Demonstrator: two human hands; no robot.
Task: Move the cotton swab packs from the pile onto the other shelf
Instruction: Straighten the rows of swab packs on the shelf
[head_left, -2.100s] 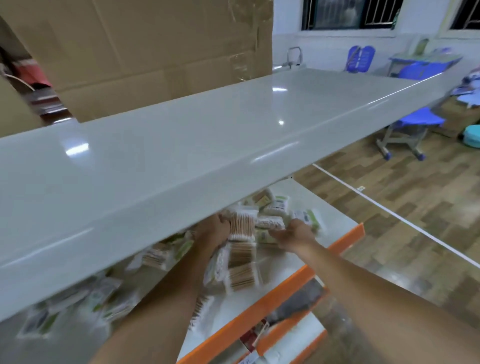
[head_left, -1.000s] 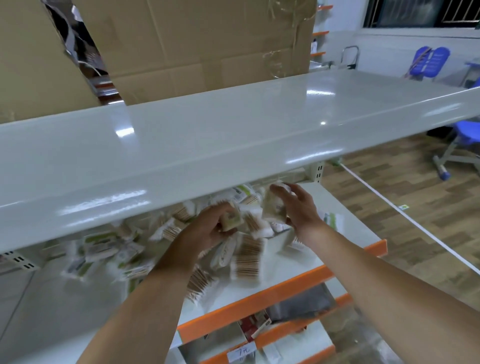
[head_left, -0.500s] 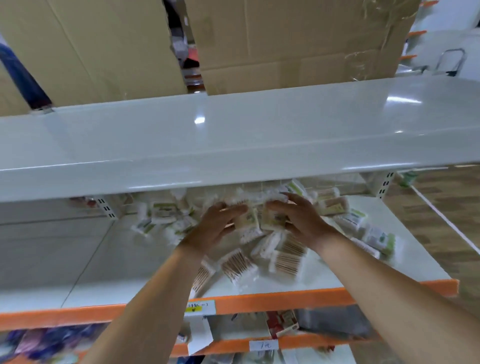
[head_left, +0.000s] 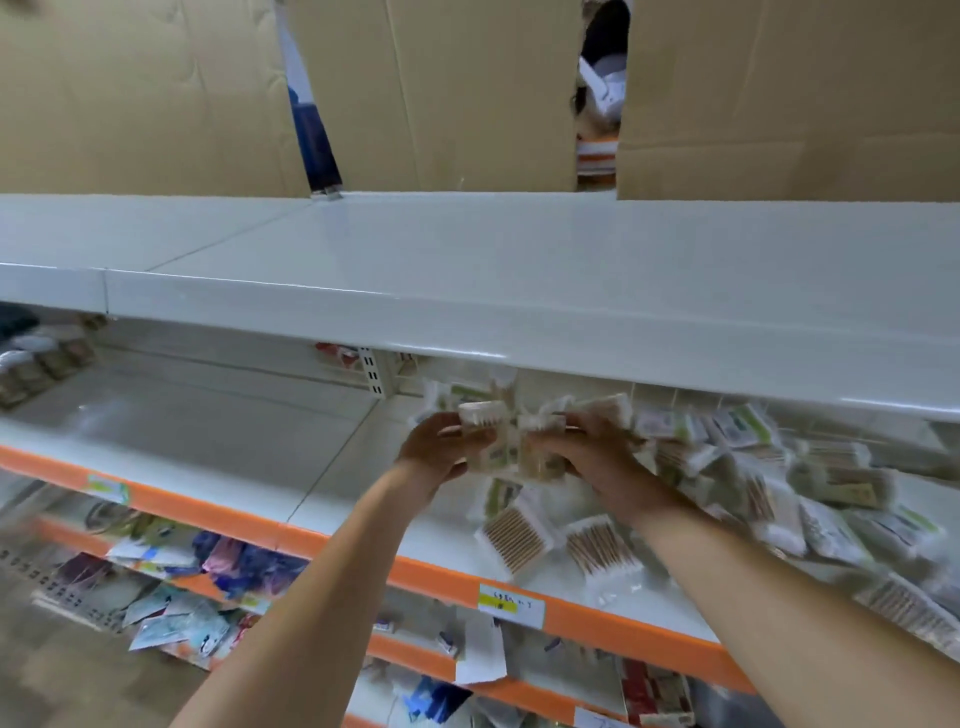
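Tall cardboard sheets (head_left: 467, 93) stand behind a white upper shelf (head_left: 519, 270). Under it runs a white lower shelf (head_left: 208, 441) with an orange front edge (head_left: 363, 551) carrying a price label (head_left: 511, 603). A pile of cotton swab packs (head_left: 779, 467) spreads over the right part of this lower shelf, and two packs (head_left: 519, 535) lie near the front edge. Both hands are raised just above the pile's left end, holding a small bunch of packs (head_left: 506, 441) between them. The left hand (head_left: 436, 452) curls its fingers around the bunch's left side; the right hand (head_left: 597, 457) grips its right side.
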